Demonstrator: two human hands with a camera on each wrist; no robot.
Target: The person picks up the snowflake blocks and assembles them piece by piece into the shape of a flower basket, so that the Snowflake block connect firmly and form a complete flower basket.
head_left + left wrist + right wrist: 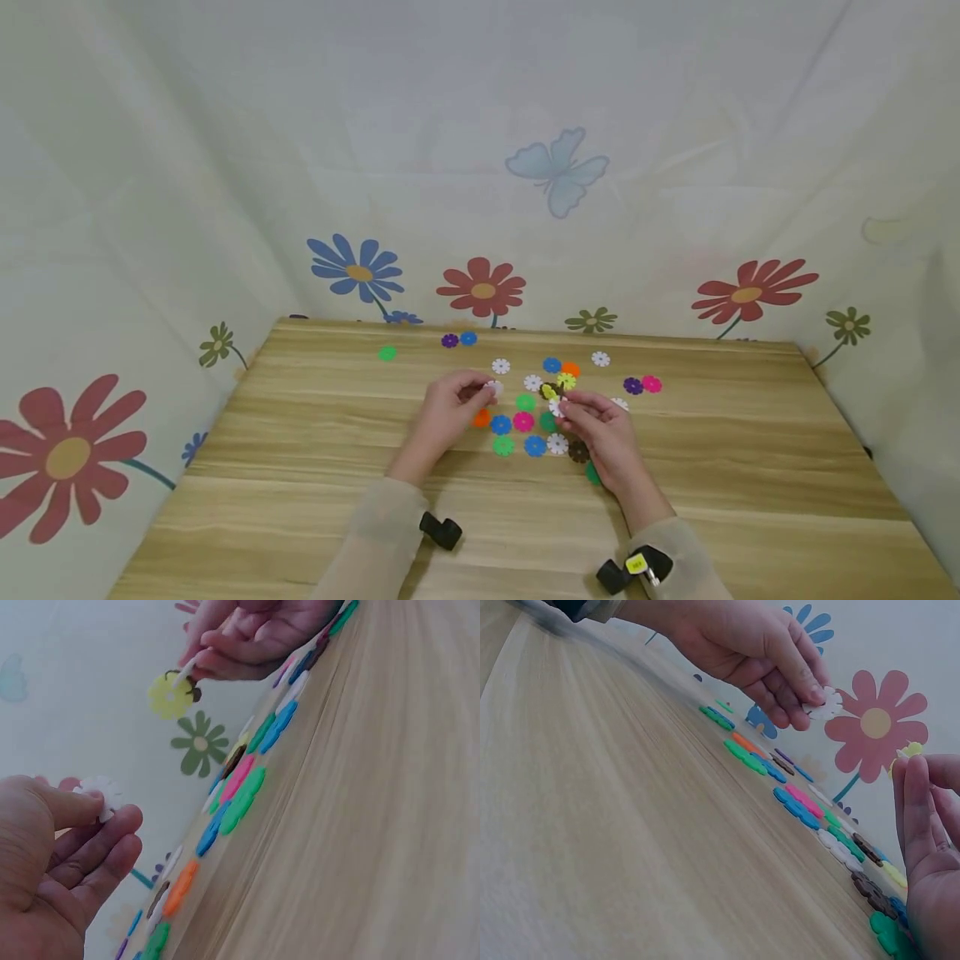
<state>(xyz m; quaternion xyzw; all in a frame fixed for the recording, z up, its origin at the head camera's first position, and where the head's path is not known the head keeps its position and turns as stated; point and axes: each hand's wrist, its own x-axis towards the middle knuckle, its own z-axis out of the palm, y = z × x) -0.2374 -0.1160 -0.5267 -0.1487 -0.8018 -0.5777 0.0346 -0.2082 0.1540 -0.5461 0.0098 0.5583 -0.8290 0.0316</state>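
My left hand (pixel 448 412) pinches a white flower-shaped plastic disc (pixel 106 796) between thumb and fingers, raised over the table. Facing it, my right hand (pixel 607 435) grips a small joined cluster by its white disc (pixel 556 407). A yellow disc (pixel 166 697) is slotted onto that white one, and part of a brown disc (pixel 196 693) shows behind the yellow. The two hands are a short gap apart, and the left hand's disc is separate from the cluster. In the right wrist view, the fingers of the right hand (pixel 934 817) hide most of the cluster.
Loose discs lie flat below and around the hands, among them a pink disc (pixel 523 422), a blue disc (pixel 535 446) and an orange disc (pixel 481 417). A green disc (pixel 387 353) lies farther left. A flower-printed cloth (pixel 480 208) hangs behind the wooden table (pixel 285 467).
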